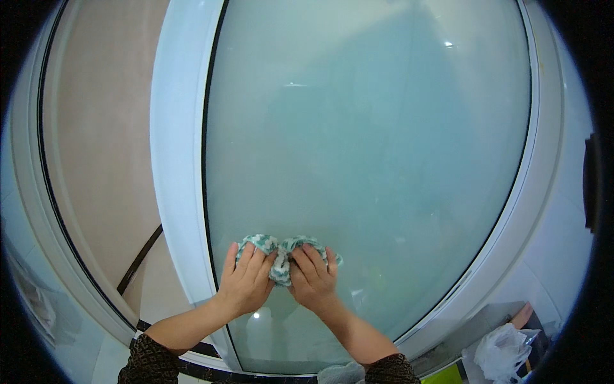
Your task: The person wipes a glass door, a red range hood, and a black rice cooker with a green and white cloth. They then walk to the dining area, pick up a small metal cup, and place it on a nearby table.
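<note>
Sleeves [150, 361], dark and patterned, sit well back of the wrists, perhaps pushed up to stay dry. Ahead of them, the left hand [248, 278] and right hand [313, 275] lie side by side, backs toward the viewer, both grasping one bunched cloth [280, 273], green and white. Fingers reach forward over its folds; the palms are hidden, so how firmly they squeeze I cannot tell. Its middle shows between the hands, and a loose edge sticks out past the right fingers. Bunching probably gives a thick pad, and two hands together likely share the pressure on it.

Under the hands and cloth is the glass [384, 160], pale blue-green and hazy, with small bright glints and a dim shape beyond the hands that may be a reflection. A black seal [204, 134] edges it left of the hands, inside a white frame [179, 121].

Well off to the right and nearer the person is a crumpled plastic bag [502, 352], with something bright green [444, 376] beside it. Tiled wall [547, 256] rises farther right, bearing a dark fixture [591, 185]. Left beyond the frame stands a beige surface [105, 128], crossed low down by a dark strip [141, 259].
</note>
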Motion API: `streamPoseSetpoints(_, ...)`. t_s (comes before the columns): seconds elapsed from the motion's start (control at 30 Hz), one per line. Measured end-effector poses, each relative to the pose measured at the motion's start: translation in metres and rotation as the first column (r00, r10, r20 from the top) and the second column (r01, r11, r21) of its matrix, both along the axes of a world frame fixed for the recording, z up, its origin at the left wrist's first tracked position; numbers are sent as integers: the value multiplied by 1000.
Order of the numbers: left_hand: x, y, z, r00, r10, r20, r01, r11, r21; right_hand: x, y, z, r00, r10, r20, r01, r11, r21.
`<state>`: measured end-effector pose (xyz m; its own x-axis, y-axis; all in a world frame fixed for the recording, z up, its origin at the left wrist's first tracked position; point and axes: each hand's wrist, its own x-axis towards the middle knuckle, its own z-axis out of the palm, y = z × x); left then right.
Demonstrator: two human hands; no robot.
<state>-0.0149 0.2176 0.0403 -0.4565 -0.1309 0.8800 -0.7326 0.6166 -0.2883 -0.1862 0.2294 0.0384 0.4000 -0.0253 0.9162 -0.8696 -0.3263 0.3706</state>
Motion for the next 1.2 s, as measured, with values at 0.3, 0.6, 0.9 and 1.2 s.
streamPoseSetpoints(0.3, -14, -18, 139, 959, -77, -272, 1, 963, -268, 25, -6, 147, 974, -9, 228, 50, 983, -174)
streamPoseSetpoints(0.6, -8, -7, 66, 988, -26, -153, 20, 999, -37, 28, 5, 75, 977, -156, 142, 156, 988, 14)
streamPoseSetpoints(0.9, 5, -8, 47, 991, -134, 22, 132, 989, 63, 27, 7, 44, 958, -235, 166, 227, 972, 65)
streamPoseSetpoints(1.2, -40, 2, 123, 979, -191, -66, 182, 976, -122, -6, 18, 121, 946, -204, 251, 228, 971, -71)
